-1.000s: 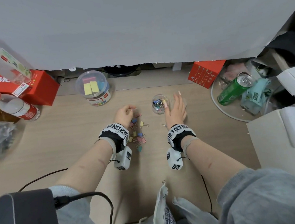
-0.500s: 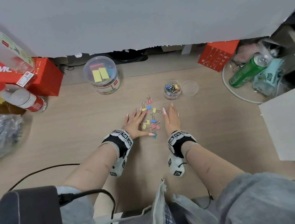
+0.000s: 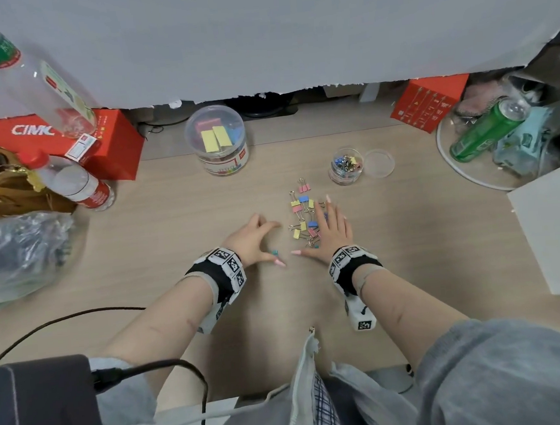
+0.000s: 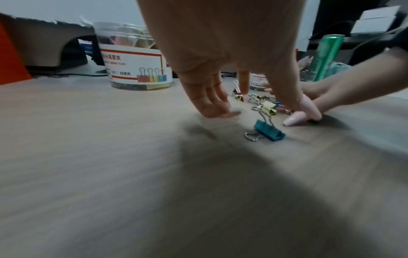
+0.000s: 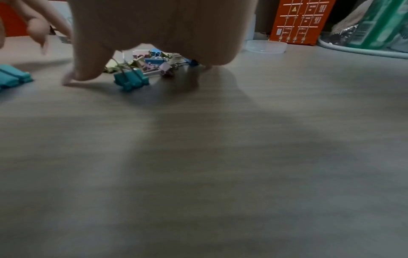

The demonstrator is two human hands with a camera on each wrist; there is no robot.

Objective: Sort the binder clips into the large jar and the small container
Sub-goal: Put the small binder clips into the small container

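While both hands rest on the bench (image 3: pixel 180 240), a loose pile of clips (image 3: pixel 303 218) in yellow, pink and blue lies between them at bench centre.

Left hand (image 3: pixel 252 239): palm down, fingers spread and lightly bent, tips on the bench; holds nothing. A teal clip (image 4: pixel 268 130) lies just under its thumb, apart from the pile, wire handles folded toward the wrist.

Right hand (image 3: pixel 330 230): flat, fingers straight and pointing away from the body, laid against the right edge of the pile and partly over it; thumb stretched left toward the left thumb. Grips nothing. A second teal clip (image 5: pixel 131 80) sits beside its thumb in the right wrist view.

Jar (image 3: pixel 216 140): large, clear, lid on, label printed with coloured clips; stands at the back of the bench, well apart from the pile, with yellow, pink and blue clips inside.

Container (image 3: pixel 346 166): small, clear, open, holding mixed clips; stands just beyond the pile, to its right. Its lid (image 3: pixel 378 163) lies touching it on the right.

Surroundings: red box (image 3: pixel 105 142) and two bottles (image 3: pixel 75 186) at left; plastic bag (image 3: pixel 17 256) at far left; orange box (image 3: pixel 426 105) and green can (image 3: pixel 486 129) at right; white box (image 3: pixel 558 227) at the right edge; black cable (image 3: pixel 62 318) across the near left.
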